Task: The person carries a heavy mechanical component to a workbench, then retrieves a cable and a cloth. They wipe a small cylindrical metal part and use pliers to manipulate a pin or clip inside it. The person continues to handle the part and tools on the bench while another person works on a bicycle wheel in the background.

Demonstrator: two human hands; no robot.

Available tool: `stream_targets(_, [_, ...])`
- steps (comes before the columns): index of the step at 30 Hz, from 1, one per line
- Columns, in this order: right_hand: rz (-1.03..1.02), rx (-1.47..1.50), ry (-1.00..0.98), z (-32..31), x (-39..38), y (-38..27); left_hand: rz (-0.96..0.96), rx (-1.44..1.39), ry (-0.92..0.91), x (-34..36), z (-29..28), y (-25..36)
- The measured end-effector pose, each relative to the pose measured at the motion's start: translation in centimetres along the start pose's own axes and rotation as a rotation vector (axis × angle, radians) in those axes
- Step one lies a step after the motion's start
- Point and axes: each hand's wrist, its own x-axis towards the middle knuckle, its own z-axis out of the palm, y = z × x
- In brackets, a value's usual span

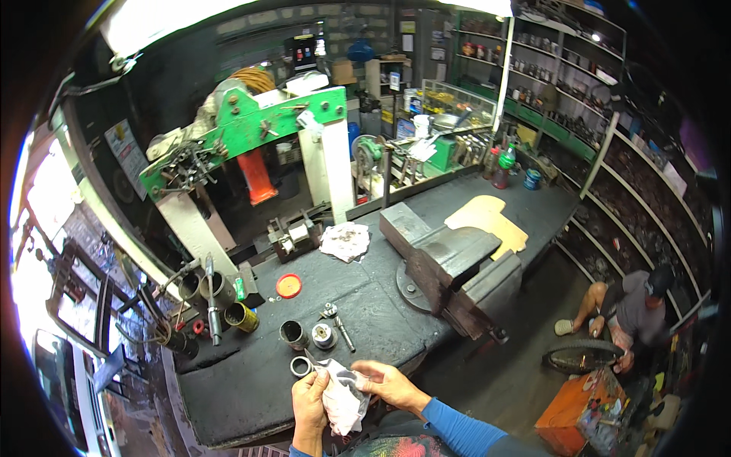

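A white cloth with dark smudges is bunched between my hands at the near edge of the workbench. My left hand is closed on its left side, thumb on top. From the right, my right hand grips the cloth, its fingertips partly hidden by the folds. Whether something is wrapped inside cannot be seen. Just beyond lies a metal ring. Behind it are an open dark can, a round metal part, and a slim metal rod-shaped part.
A large bench vise stands on the right, beside a tan sheet. A crumpled rag, a red lid and a yellow can lie farther back. A green press frame rises behind. A person crouches by a wheel.
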Motion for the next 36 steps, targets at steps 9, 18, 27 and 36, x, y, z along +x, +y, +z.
stream_targets(9, [-0.175,-0.030,-0.056,2.6,0.6,-1.1,0.194,0.467,-0.039,0.6,0.0,-1.2])
stream_targets(18, [-0.301,-0.047,0.162,1.7,1.5,2.3,0.191,0.579,-0.125,0.5,1.6,-1.2])
stream_targets(27, [-0.400,-0.079,0.308,0.7,2.0,1.2,0.094,0.649,-0.236,0.8,3.2,-0.8])
stream_targets(36, [-0.511,0.127,0.585,-1.0,3.9,-5.9,-0.113,0.743,-0.275,-1.3,4.5,2.8])
